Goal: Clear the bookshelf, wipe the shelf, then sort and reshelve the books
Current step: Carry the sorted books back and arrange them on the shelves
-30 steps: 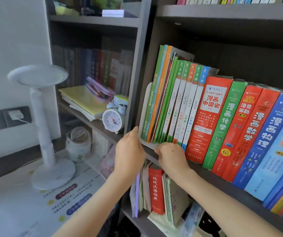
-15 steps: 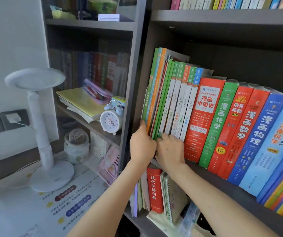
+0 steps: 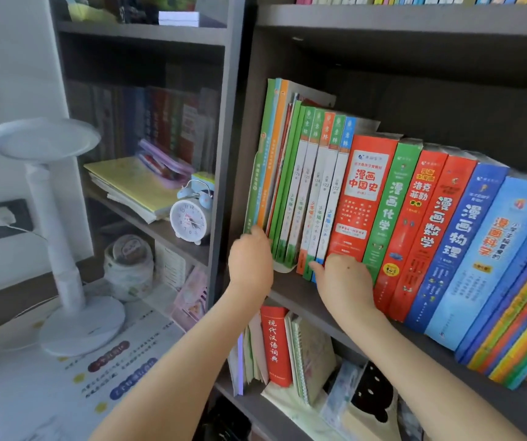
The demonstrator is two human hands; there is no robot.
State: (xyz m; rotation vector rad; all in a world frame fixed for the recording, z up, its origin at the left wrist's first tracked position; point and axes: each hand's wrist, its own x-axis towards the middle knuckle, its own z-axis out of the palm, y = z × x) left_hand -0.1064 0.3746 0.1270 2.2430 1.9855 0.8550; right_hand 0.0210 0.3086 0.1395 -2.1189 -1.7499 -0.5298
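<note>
**Both hands at the foot of the book row**

The left hand's (image 3: pixel 249 262) fingertips are hidden behind its own knuckles, so it cannot be told whether it grips or only pushes. Between the hands, a pale bookend (image 3: pixel 284 267) shows only as a small lip. The row of books (image 3: pixel 415 218) is cut off at the right edge of the frame.

The left hand touches the foot of the thin green book (image 3: pixel 257 173) at the row's left end, close to the bookcase's upright panel (image 3: pixel 224 154). The right hand (image 3: pixel 345 281) lies open, its fingers stretched against the lower spines of the slim volumes and the red comic history book (image 3: pixel 362 192).

The row stands packed on the middle shelf (image 3: pixel 300 294) at centre frame. Its spines are green, orange, red and blue with Chinese titles, thin at the left and thick at the right.
</note>
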